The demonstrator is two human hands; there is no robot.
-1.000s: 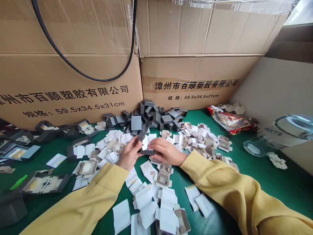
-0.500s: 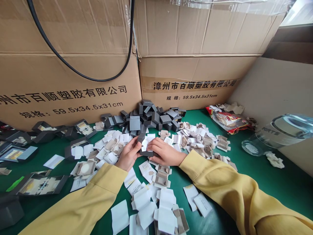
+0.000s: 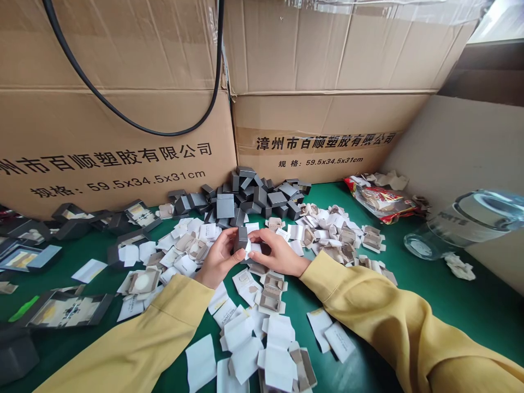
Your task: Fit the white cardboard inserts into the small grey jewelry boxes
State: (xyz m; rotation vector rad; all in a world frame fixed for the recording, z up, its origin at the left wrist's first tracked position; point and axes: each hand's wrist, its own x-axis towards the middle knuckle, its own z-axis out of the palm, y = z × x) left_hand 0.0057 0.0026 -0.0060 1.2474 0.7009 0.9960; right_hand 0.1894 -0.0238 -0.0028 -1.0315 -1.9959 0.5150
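My left hand (image 3: pixel 216 260) and my right hand (image 3: pixel 277 252) meet over the green table (image 3: pixel 429 295), both gripping one small grey box (image 3: pixel 241 238) with a white card insert showing at its open side. Both arms wear yellow sleeves. A heap of small grey boxes (image 3: pixel 249 196) lies just beyond the hands against the cartons. White and beige folded card inserts (image 3: pixel 335 232) are scattered around and below the hands.
Two large brown cartons (image 3: pixel 123 136) with printed text wall off the back, a black cable (image 3: pixel 123 112) hanging across them. Dark open boxes (image 3: pixel 65 308) lie at left. A snack packet (image 3: pixel 382 199), a clear glass jar (image 3: pixel 462 224) and crumpled paper (image 3: pixel 460 266) sit at right.
The grey box was lying flat and open between the hands; now it is turned up and held closed-side toward me, raised slightly. Both hands shifted a little upward.
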